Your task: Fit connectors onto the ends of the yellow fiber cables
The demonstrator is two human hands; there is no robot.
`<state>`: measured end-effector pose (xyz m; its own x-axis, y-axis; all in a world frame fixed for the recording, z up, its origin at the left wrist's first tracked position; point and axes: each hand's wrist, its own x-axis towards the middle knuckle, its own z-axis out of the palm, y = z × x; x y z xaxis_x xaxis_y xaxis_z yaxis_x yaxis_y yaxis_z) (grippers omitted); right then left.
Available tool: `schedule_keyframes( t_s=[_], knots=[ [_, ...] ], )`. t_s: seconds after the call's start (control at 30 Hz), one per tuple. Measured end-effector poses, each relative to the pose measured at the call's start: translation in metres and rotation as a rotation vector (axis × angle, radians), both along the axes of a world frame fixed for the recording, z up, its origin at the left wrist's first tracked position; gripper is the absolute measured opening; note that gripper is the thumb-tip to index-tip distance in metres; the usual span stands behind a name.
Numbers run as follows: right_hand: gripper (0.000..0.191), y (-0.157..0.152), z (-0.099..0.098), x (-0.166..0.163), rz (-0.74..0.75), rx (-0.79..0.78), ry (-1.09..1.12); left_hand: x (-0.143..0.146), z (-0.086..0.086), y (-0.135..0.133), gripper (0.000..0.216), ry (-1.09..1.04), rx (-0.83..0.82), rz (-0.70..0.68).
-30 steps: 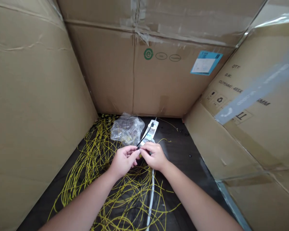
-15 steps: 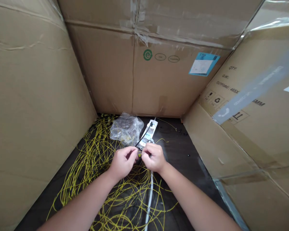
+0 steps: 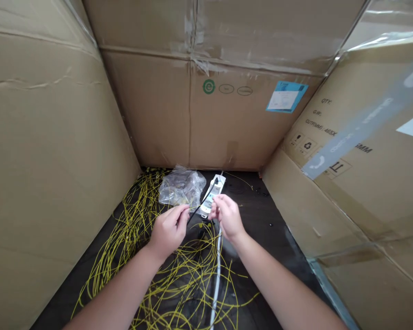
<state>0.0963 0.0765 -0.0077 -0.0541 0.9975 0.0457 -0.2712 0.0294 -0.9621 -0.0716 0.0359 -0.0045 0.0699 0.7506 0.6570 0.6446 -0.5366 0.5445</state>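
Note:
My left hand point(image 3: 170, 230) is closed in a pinch, and a thin yellow cable point(image 3: 197, 206) seems to run out from its fingertips. To its right, my right hand point(image 3: 226, 216) has its fingers curled together in front of the white power strip point(image 3: 219, 184); whatever is between them is too small to make out. A black cord point(image 3: 209, 190) plugged into the strip passes down behind my left fingertips. Beneath both hands lies a loose tangle of yellow cables point(image 3: 179, 275) on the dark surface.
A crumpled clear plastic bag point(image 3: 179, 185) lies left of the strip. A thick white cable point(image 3: 216, 279) runs toward me. Cardboard walls stand at the left point(image 3: 55, 174), back point(image 3: 158, 114) and right point(image 3: 347, 211). Small dark bits point(image 3: 270, 225) lie on the right.
My hands have moved apart: the left slightly left and up, the right up and to the right, over the power strip. The view has tilted a little.

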Motion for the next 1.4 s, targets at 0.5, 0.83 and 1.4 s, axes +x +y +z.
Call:
schedule_keyframes(
  t_s=[0.5, 0.83, 1.4],
  knots=[
    [0.029, -0.046, 0.053, -0.011, 0.233, 0.267, -0.271, -0.02, 0.155, 0.004, 0.016, -0.182, 0.362, 0.274],
    [0.022, -0.059, 0.087, 0.004, 0.119, 0.287, 0.195, 0.056, 0.145, -0.033, 0.017, 0.071, 0.188, -0.105],
    [0.018, -0.033, 0.124, 0.048, -0.165, 0.056, 0.678, 0.054, 0.089, -0.053, 0.01, 0.015, -0.01, 0.012]
  ],
)
